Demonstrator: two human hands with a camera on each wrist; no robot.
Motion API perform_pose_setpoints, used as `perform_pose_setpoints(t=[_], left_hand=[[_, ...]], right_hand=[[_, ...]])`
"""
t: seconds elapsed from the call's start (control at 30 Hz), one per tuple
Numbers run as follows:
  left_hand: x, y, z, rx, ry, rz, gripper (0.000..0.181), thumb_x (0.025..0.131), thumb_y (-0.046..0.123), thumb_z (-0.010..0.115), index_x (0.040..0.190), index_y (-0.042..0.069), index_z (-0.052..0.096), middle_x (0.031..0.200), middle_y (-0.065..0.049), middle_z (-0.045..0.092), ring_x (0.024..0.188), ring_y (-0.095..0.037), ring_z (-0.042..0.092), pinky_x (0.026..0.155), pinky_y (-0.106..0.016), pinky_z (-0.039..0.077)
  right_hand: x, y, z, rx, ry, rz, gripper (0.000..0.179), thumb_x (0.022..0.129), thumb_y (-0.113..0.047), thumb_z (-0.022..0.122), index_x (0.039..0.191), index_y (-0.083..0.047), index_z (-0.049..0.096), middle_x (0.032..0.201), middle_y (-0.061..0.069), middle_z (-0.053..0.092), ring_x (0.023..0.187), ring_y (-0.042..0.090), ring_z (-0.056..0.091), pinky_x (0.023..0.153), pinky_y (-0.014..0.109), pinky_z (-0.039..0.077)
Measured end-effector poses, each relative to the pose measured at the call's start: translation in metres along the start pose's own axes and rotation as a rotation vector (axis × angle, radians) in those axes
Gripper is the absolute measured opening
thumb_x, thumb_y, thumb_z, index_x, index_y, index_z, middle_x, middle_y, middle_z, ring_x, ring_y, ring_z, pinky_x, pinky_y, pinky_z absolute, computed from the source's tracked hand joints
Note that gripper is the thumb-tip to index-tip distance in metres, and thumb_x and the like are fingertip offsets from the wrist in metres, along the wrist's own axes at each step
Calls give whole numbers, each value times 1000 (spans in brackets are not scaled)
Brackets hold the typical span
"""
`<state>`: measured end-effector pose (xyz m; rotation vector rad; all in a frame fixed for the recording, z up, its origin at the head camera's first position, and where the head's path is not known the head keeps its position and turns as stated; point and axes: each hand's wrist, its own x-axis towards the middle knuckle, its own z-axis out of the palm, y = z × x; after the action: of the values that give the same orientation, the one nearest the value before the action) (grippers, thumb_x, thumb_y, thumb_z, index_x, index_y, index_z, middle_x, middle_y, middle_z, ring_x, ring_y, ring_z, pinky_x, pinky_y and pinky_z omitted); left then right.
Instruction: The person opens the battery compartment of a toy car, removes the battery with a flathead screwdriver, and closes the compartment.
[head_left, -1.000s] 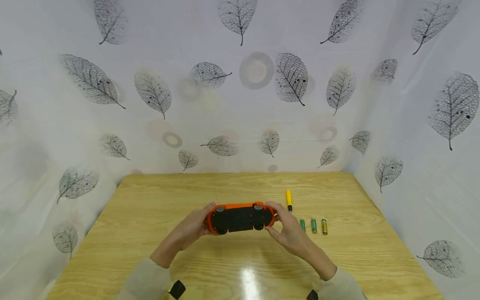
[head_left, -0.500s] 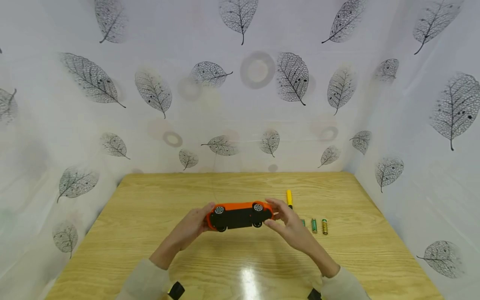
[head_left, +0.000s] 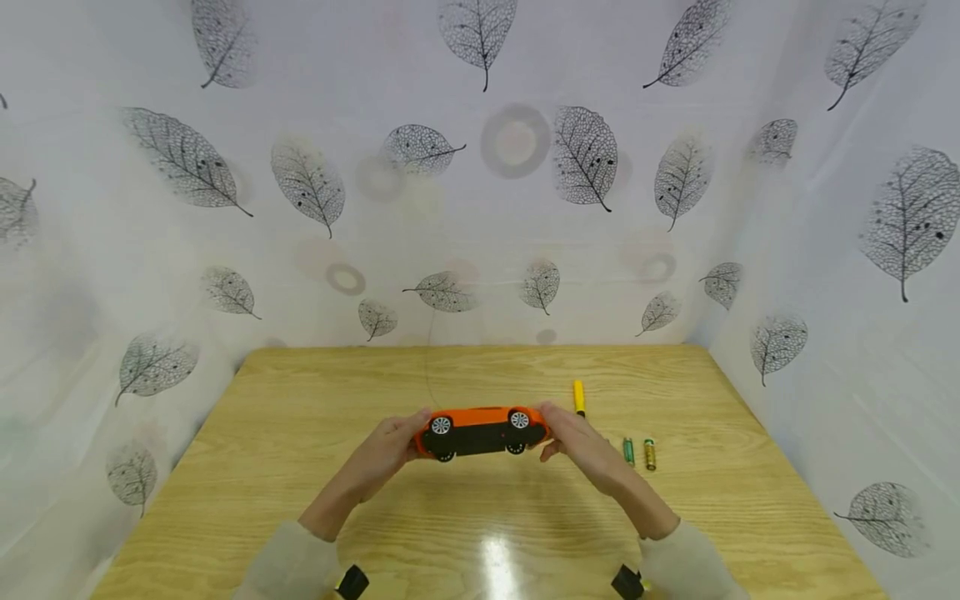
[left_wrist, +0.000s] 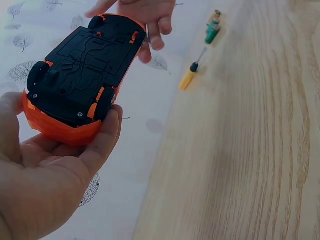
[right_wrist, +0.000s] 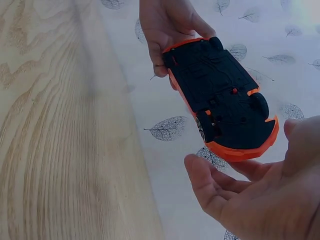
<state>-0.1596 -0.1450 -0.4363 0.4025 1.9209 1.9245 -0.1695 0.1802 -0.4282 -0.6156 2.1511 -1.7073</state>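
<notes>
A toy car (head_left: 480,431), orange with a black underside, is held up above the table, its wheels and base turned toward me. My left hand (head_left: 386,450) grips its left end, the thumb along the upper edge and fingers beneath, as the left wrist view shows. At the other end is my right hand (head_left: 588,450). Its thumb lies by the car's corner and a finger passes under the orange bumper (right_wrist: 245,151), while the other fingers curl loosely below. A thin line rises from the car's left end in the head view.
Beyond the right hand, a screwdriver (left_wrist: 190,77) with a yellow handle lies on the wooden table (head_left: 315,392). Two batteries, one green (head_left: 628,451) and one gold-green (head_left: 650,454), lie to the right of it. A leaf-patterned white curtain (head_left: 480,225) surrounds the table's back and sides.
The car has tilted so more of its orange side and near wheels show. My right hand has turned, drawing its thumb off the lower edge, and now hides one battery.
</notes>
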Motion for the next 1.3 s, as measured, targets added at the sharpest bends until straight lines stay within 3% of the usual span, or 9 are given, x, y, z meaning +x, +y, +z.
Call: perform_pose_setpoints(t=[0.23, 0.47, 0.77, 1.03, 1.17, 1.3], left_hand=[[1, -1, -1, 15, -34, 21, 63, 113, 42, 41, 131, -14, 62, 140, -25, 59, 123, -26, 62, 114, -42, 43], [3, -2, -4, 20, -92, 44, 59, 113, 39, 42, 139, -12, 56, 139, -23, 60, 121, -24, 63, 108, -37, 49], [4, 0, -12, 90, -173, 50, 56, 114, 37, 40, 147, -7, 52, 147, -24, 52, 130, -36, 57, 114, -45, 43], [3, 5, -20, 160, -207, 70, 49, 113, 30, 45, 152, 0, 49, 141, -20, 60, 123, -33, 62, 114, -62, 37], [3, 9, -22, 225, -196, 93, 51, 112, 29, 49, 154, 0, 47, 145, -20, 57, 127, -31, 57, 114, -60, 37], [4, 14, -23, 280, -179, 107, 52, 111, 28, 52, 154, 0, 47, 148, -21, 54, 126, -29, 56, 111, -54, 41]], right_hand=[[2, 0, -5, 30, -64, -9, 48, 115, -32, 37, 129, 8, 61, 105, 23, 66, 86, 19, 61, 76, 30, 56], [1, -2, -10, -15, -109, -6, 42, 113, -30, 45, 118, 5, 68, 106, 29, 67, 85, 23, 60, 81, 34, 56], [1, -2, -18, -36, -146, -47, 38, 111, -24, 50, 131, 6, 65, 109, 19, 71, 91, 18, 63, 83, 40, 58], [2, -2, -20, -47, -129, -25, 41, 108, -25, 58, 137, 3, 63, 114, 11, 71, 96, 28, 62, 84, 34, 55], [2, -1, -20, -61, -110, -22, 43, 106, -24, 62, 140, 2, 61, 118, 12, 70, 98, 34, 62, 83, 29, 55], [2, -2, -21, -56, -109, -56, 44, 104, -19, 66, 141, 2, 60, 131, 18, 65, 104, 26, 65, 87, 28, 57]])
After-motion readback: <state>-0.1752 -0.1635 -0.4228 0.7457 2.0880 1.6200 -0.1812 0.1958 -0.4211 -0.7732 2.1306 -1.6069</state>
